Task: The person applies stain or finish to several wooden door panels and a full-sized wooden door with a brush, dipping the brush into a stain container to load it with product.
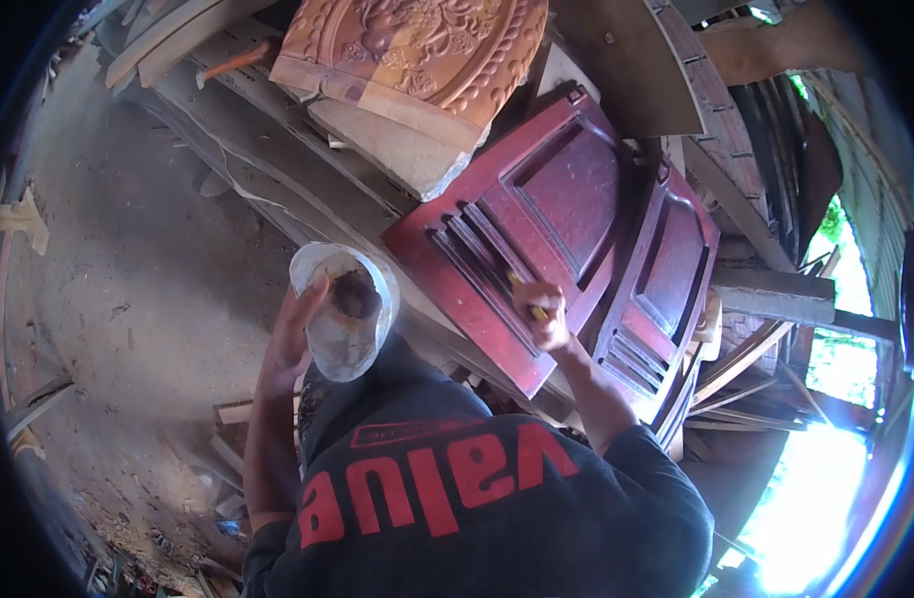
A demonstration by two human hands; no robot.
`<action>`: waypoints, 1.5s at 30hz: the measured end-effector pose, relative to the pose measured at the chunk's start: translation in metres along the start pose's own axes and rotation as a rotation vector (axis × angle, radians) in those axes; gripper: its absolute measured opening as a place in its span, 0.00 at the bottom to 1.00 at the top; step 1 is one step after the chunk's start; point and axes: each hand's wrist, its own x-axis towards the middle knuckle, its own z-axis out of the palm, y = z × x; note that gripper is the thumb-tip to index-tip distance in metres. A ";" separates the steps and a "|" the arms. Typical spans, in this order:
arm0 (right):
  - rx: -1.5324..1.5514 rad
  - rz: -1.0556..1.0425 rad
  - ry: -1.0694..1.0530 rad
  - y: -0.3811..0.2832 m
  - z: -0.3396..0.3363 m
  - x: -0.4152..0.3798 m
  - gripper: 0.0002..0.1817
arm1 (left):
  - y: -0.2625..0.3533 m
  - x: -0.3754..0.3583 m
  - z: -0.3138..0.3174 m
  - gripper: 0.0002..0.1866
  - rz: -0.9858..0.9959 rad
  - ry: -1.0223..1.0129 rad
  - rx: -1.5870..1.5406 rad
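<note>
My left hand (299, 314) grips a pale cut-open container (339, 344) by its rim, with the thumb inside. Dark brown liquid or residue (354, 292) shows in its hollow. My right hand (543, 311) is closed around a small yellowish handle (538, 313), probably a brush, though its working end is hard to make out. That hand is over the slatted part of a reddish-brown wooden panel (576, 199), which lies tilted in front of me. Beside it on the right lies a second, narrower panel (666, 264) of the same colour, with slats at its near end.
A carved wooden panel (417, 50) rests on boards at the top. An orange-handled tool (236, 62) lies to its left. Timber planks (776, 294) and sticks are stacked on the right, near a bright opening. The dusty floor (128, 299) stretches along the left.
</note>
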 end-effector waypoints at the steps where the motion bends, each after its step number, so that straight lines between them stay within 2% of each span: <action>1: -0.032 0.057 -0.014 -0.008 -0.005 -0.010 0.43 | 0.005 -0.002 0.000 0.29 0.009 -0.003 -0.002; 3: -0.071 0.107 -0.035 -0.022 -0.015 -0.021 0.42 | 0.014 -0.008 -0.001 0.26 0.038 -0.004 -0.031; 5: -0.078 0.546 -0.117 -0.038 -0.021 -0.018 0.39 | 0.013 -0.009 -0.015 0.26 0.041 0.027 -0.057; 6: -0.179 0.673 -0.008 -0.045 -0.020 -0.010 0.38 | 0.011 -0.010 -0.021 0.27 0.037 0.059 -0.080; 7: -0.218 0.619 0.040 -0.048 -0.022 0.003 0.39 | 0.009 -0.013 -0.026 0.27 0.041 0.059 -0.089; 8: -0.253 0.571 0.092 -0.052 -0.021 0.021 0.41 | 0.011 -0.020 -0.027 0.28 0.129 0.035 0.008; 9: -0.135 0.566 0.107 -0.056 -0.020 0.037 0.41 | 0.013 -0.021 -0.026 0.29 0.174 0.022 0.056; 10: 0.084 0.445 0.183 -0.049 -0.007 0.052 0.42 | 0.014 -0.023 -0.025 0.30 0.219 0.011 0.103; 11: 0.305 0.319 0.257 -0.040 0.012 0.069 0.42 | 0.016 -0.023 -0.023 0.30 0.179 0.032 0.086; 12: 0.396 0.155 0.284 -0.038 0.032 0.090 0.43 | 0.014 -0.021 -0.024 0.30 0.156 0.050 0.082; 13: 0.311 0.093 0.358 -0.034 0.051 0.103 0.43 | 0.012 -0.019 -0.026 0.30 0.133 0.067 0.076; 15: 0.176 -0.047 0.267 -0.017 0.064 0.116 0.44 | 0.004 -0.008 -0.035 0.30 0.022 0.027 -0.045; 17: 0.162 -0.145 0.208 -0.012 0.064 0.104 0.45 | 0.012 -0.005 -0.024 0.29 0.001 0.027 -0.032; 18: 0.090 -0.053 0.149 -0.006 0.055 0.079 0.42 | 0.014 -0.004 -0.018 0.29 -0.009 0.021 -0.027; 20: 0.073 -0.141 0.081 0.001 0.046 0.031 0.42 | 0.014 0.005 -0.019 0.29 -0.027 -0.016 -0.046; 24: -0.106 0.123 0.016 -0.031 0.016 -0.039 0.40 | 0.009 0.015 -0.025 0.27 -0.018 -0.099 -0.024; 26: -0.146 0.166 0.021 -0.047 0.007 -0.044 0.39 | 0.004 0.019 -0.032 0.27 -0.023 -0.116 -0.054; 28: -0.181 0.574 0.034 -0.072 0.003 -0.025 0.39 | 0.006 0.021 -0.033 0.27 -0.027 -0.126 -0.082; 29: -0.238 0.601 0.052 -0.072 0.002 -0.014 0.39 | 0.009 0.019 -0.032 0.27 -0.030 -0.115 -0.089; 30: -0.244 0.523 0.069 -0.072 0.001 0.000 0.39 | 0.010 0.017 -0.032 0.27 -0.038 -0.102 -0.095; 32: -0.056 0.346 0.146 -0.046 0.008 0.015 0.40 | 0.011 0.016 -0.036 0.27 -0.049 -0.107 -0.096; 34: 0.058 0.102 0.257 -0.028 0.038 0.055 0.41 | 0.009 0.014 -0.038 0.28 -0.060 -0.103 -0.092; 36: 0.005 -0.072 0.305 -0.018 0.065 0.098 0.45 | 0.006 0.012 -0.039 0.28 -0.050 -0.064 0.014; 38: -0.057 -0.043 0.190 -0.026 0.066 0.108 0.46 | 0.002 0.012 -0.043 0.28 -0.065 -0.042 0.037; 40: 0.090 -0.130 0.167 -0.011 0.061 0.080 0.42 | -0.002 0.014 -0.043 0.28 -0.090 -0.048 0.056; 41: 0.104 -0.014 0.138 -0.016 0.058 0.064 0.41 | -0.002 0.016 -0.043 0.27 -0.132 -0.068 -0.008; 42: 0.090 -0.003 0.158 -0.019 0.054 0.039 0.41 | -0.001 0.018 -0.040 0.28 -0.173 -0.094 -0.069; 43: -0.022 0.008 0.085 -0.017 0.047 0.012 0.41 | 0.003 0.018 -0.033 0.28 -0.181 -0.118 -0.066; 44: -0.132 0.015 0.007 -0.019 0.040 -0.010 0.41 | 0.009 0.015 -0.024 0.28 -0.077 -0.126 0.023; 45: -0.208 0.128 0.001 -0.031 0.033 -0.032 0.40 | 0.009 0.016 -0.023 0.27 -0.033 -0.144 0.067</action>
